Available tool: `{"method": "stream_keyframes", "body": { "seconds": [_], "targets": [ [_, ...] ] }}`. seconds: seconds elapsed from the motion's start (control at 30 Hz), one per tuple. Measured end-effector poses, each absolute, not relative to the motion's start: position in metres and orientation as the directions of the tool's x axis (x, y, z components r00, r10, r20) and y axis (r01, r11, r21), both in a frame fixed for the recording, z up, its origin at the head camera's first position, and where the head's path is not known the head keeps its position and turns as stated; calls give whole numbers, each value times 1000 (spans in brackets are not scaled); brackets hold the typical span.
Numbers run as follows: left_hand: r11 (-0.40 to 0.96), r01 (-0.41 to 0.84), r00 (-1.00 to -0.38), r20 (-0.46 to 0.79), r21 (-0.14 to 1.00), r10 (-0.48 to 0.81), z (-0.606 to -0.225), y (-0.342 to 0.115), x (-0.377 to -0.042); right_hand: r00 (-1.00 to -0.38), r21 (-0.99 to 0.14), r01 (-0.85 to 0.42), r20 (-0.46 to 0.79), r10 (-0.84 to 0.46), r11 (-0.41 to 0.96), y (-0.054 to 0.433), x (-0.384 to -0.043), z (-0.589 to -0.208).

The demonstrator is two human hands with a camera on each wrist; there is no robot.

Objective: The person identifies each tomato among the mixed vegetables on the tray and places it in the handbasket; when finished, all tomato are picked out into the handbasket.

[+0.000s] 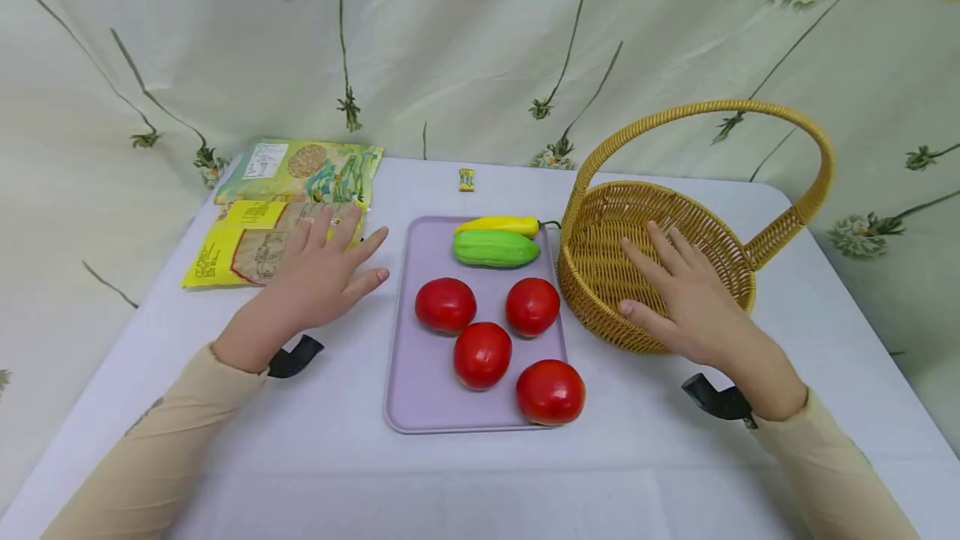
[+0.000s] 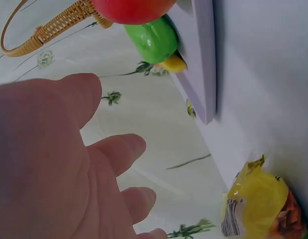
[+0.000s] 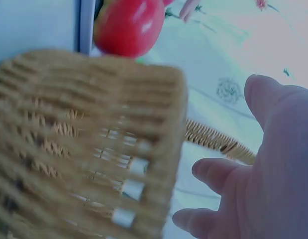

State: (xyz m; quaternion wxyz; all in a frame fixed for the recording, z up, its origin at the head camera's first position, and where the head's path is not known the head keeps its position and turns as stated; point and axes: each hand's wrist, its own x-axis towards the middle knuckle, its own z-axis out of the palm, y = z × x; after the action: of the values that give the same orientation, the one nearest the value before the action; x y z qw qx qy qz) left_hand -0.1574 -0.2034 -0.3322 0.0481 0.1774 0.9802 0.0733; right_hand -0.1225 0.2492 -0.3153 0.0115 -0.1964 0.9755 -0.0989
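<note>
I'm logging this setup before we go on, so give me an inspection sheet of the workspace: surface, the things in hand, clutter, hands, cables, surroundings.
Surface: white cloth-covered table, flat, no spills seen.
Things in hand: woven yellow wicker basket with hoop handle, upright; nothing seen inside where it shows. Lilac rectangular plastic tray beside it holds four red tomatoes, a green cucumber-like vegetable and a yellow pepper.
Clutter: two flat printed food packets at left; small yellow wrapper at back.
Hands: left hand open, over the packets; right hand open, over the basket; whether either touches cannot be told.
Cables: nothing seen.
Surroundings: floral fabric backdrop.
</note>
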Motion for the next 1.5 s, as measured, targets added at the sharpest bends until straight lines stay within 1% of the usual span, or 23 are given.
{"method": "stream_keyframes", "body": {
  "seconds": [0.17, 0.63, 0.8, 1.1, 1.5],
  "targets": [
    [919, 353, -923, -99, 176, 373, -342, -200, -157, -906, -195, -419, 23, -423, 887, 241, -117, -315],
    [909, 380, -911, -101, 171, 400, -354, -192, -159, -840, -198, -540, 70, -538, 818, 227, -113, -326],
    [907, 385, -909, -96, 170, 404, -357, -190, -160, -809, -197, -586, 97, -579, 786, 222, -111, -330],
    [896, 394, -904, -93, 205, 418, -363, -186, -159, -747, -199, -664, 148, -648, 720, 214, -109, -336],
    [883, 416, -895, -76, 217, 440, -370, -180, -157, -698, -212, -716, 168, -696, 666, 201, -103, -343]
  ]
}}
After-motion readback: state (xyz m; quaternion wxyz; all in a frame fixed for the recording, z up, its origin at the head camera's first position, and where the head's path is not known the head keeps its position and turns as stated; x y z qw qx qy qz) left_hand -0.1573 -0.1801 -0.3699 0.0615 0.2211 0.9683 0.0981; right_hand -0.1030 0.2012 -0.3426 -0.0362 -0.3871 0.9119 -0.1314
